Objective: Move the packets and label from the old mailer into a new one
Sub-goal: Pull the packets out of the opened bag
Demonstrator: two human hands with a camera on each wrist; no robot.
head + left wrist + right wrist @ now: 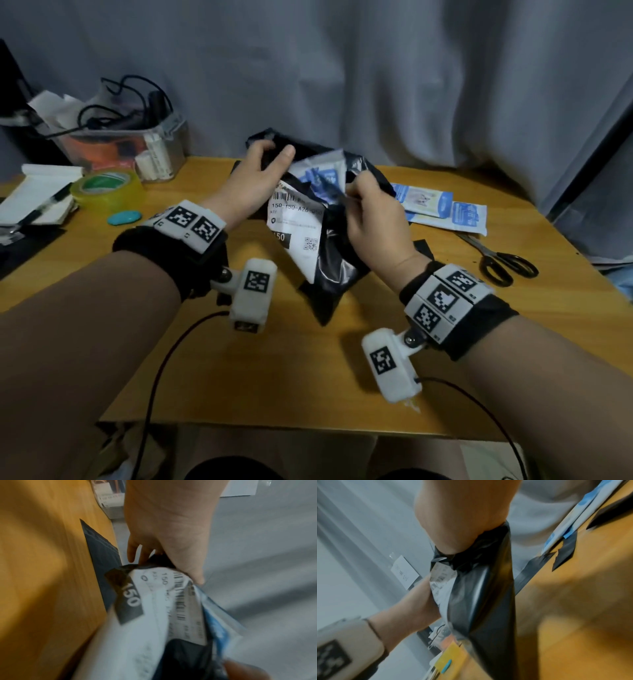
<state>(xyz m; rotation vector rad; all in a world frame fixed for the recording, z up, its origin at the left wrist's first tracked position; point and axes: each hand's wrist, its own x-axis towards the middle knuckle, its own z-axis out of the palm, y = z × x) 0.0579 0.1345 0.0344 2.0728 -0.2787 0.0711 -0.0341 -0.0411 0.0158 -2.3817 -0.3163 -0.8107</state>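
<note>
Black mailer [329, 260] held up above the worktop [308, 370], white label [296, 226] stuck on its front. Left hand [255, 181] gripping the mailer's top edge; right hand [373, 219] at the mouth, pinching a blue-and-white packet [322, 171] that sticks half out. Right of the mailer, flat on the worktop — two more packets [445, 209], then scissors [503, 263]. Left of the mailer — tape roll [108, 188] and a clear box [133, 140] of cables.
</note>
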